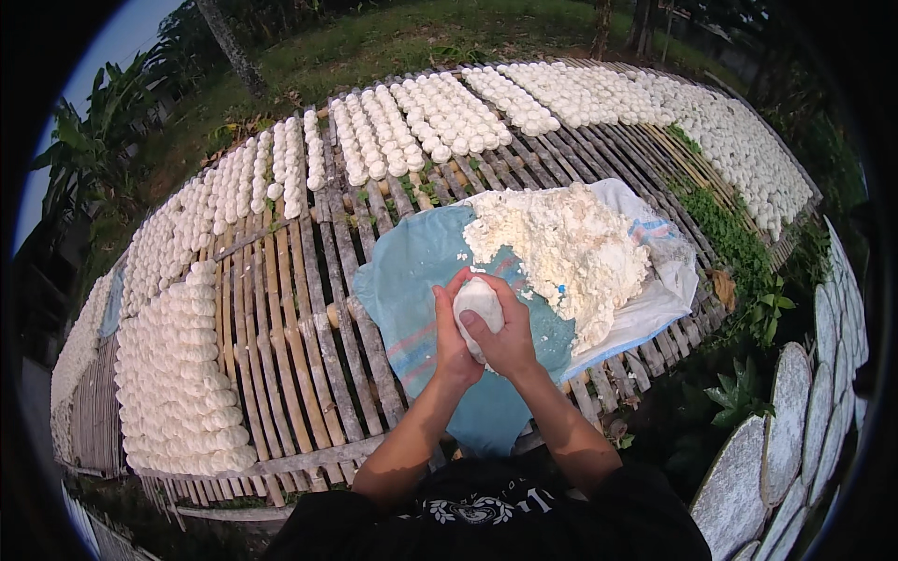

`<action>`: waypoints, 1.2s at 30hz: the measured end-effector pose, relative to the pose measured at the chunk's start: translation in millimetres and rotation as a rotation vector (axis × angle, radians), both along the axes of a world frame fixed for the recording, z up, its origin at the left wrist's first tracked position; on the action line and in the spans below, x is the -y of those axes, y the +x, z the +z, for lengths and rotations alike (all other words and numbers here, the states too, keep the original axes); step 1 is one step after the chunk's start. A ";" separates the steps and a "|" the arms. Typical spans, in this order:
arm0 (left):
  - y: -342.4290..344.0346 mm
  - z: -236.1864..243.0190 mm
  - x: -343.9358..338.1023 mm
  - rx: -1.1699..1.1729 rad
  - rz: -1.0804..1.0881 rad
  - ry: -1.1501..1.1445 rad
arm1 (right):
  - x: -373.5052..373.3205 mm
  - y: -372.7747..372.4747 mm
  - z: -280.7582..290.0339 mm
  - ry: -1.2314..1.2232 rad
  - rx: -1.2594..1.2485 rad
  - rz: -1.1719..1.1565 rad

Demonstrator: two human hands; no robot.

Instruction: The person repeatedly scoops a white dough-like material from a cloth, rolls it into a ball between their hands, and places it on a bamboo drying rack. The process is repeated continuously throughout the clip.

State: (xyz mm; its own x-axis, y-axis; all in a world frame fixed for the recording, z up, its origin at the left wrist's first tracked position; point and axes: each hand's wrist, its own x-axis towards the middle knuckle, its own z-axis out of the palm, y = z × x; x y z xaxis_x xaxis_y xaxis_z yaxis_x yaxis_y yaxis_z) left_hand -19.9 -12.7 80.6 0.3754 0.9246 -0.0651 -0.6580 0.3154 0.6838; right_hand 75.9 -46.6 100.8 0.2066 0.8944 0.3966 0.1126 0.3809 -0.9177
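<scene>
Both hands were together, left hand (449, 346) and right hand (512, 341) cupped tightly around one white lump (479, 304), held over the blue cloth (412, 257); lump looked mid-shaping, my read, as its outline was smooth but longish. Just beyond, to the right, a loose crumbly white mound (594, 257) lay partly on the blue cloth, partly on a white sack (678, 280); that was the stock left, likely enough for many more pieces. Slatted table (281, 346) under all of it, slats showing from the cloth leftward. Done side: a packed block of white balls (173, 383) at left, then long rows of balls (449, 117) along the far edge, running on to the far right (702, 126). Judgement: a large share was already formed and set out; the held lump and the mound weren't.
</scene>
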 end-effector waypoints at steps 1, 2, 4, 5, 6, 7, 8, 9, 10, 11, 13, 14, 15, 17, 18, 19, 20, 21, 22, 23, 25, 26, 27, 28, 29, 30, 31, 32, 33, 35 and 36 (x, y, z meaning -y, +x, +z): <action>0.7 1.3 -0.1 -0.035 0.107 -0.009 | -0.5 -1.7 1.4 -0.052 -0.053 -0.050; 4.3 1.9 1.4 -0.066 0.210 -0.021 | -1.9 -5.2 1.8 -0.085 -0.114 -0.104; 4.2 1.3 5.2 -0.055 0.301 0.068 | 1.9 -10.9 -0.3 -0.084 -0.170 -0.193; 2.6 0.2 6.6 -0.044 0.217 0.097 | 5.7 -10.7 -2.4 -0.028 -0.126 -0.165; -0.4 -1.5 8.7 -0.044 0.132 0.129 | 10.6 -10.0 -4.8 0.017 -0.077 -0.112; -3.9 -3.8 12.0 -0.069 0.064 0.068 | 15.8 -9.3 -7.7 0.109 -0.021 -0.042; -8.0 -5.8 13.9 0.065 -0.024 0.051 | 19.1 -4.4 -9.2 0.108 -0.166 0.025; -8.9 -8.0 16.0 0.035 -0.016 0.025 | 21.9 -5.7 -11.3 0.076 -0.090 0.023; -9.6 -10.2 18.5 0.005 -0.009 -0.005 | 23.8 -5.1 -12.7 0.065 -0.045 0.002; -8.6 -12.1 21.2 0.007 -0.025 -0.003 | 25.0 -7.0 -13.9 0.076 -0.008 -0.033; -5.7 -14.4 27.8 -0.105 0.140 0.003 | 25.7 -13.0 -15.2 0.043 0.008 -0.114; -4.8 -14.4 32.2 -0.113 0.218 0.019 | 26.5 -18.0 -15.6 0.023 -0.032 -0.165; -5.1 -13.8 36.7 -0.142 0.293 0.000 | 28.1 -20.7 -15.5 -0.009 -0.077 -0.222; -10.8 -10.7 43.8 -0.106 0.188 0.070 | 32.5 -23.3 -15.0 0.084 -0.008 -0.176; -15.6 -9.1 47.5 -0.132 0.117 -0.002 | 34.6 -22.9 -14.5 0.145 0.067 -0.112; -20.9 -7.4 49.3 0.016 0.068 0.061 | 38.3 -21.5 -14.0 0.104 0.001 -0.075; -24.7 -6.1 48.7 0.133 -0.004 0.048 | 39.1 -18.7 -13.1 0.097 -0.020 -0.001; -27.7 -5.4 49.3 0.298 -0.053 0.070 | 41.7 -16.7 -12.1 0.147 -0.074 0.041; -26.4 -5.7 48.8 0.246 -0.063 0.081 | 41.3 -17.6 -11.3 0.164 -0.002 0.021; -27.6 -6.5 49.1 0.088 0.018 -0.007 | 42.7 -17.7 -10.4 0.119 -0.014 0.028; -24.6 -9.6 51.0 -0.132 0.177 -0.061 | 44.1 -24.9 -9.1 -0.020 -0.080 -0.020; -24.0 -10.8 52.1 -0.163 0.294 -0.022 | 46.5 -30.7 -8.5 -0.022 -0.165 -0.096; -24.1 -11.8 54.2 -0.091 0.227 -0.050 | 48.1 -34.9 -7.5 0.000 -0.092 -0.102; -26.8 -12.1 56.8 -0.051 0.133 -0.007 | 49.7 -35.9 -6.3 0.039 -0.024 -0.118; -29.7 -11.7 57.9 -0.033 0.039 -0.049 | 49.5 -37.1 -5.4 0.120 0.078 -0.087; -35.6 -10.7 60.0 0.130 -0.035 0.023 | 49.5 -35.1 -4.4 0.208 0.060 -0.013; -40.5 -8.8 58.9 0.156 -0.035 0.019 | 48.6 -35.0 -3.8 0.190 0.039 0.009; -45.5 -6.5 57.7 0.200 -0.051 0.013 | 46.5 -33.2 -3.1 0.251 0.031 0.053; -48.6 -4.3 56.3 0.243 -0.069 0.006 | 44.0 -32.5 -2.9 0.256 -0.011 0.062; -50.5 -1.0 55.8 0.053 0.037 -0.078 | 40.9 -37.8 -4.0 0.166 0.004 0.041; -50.8 0.5 57.5 -0.043 0.094 -0.118 | 41.0 -44.1 -4.8 0.092 -0.008 0.018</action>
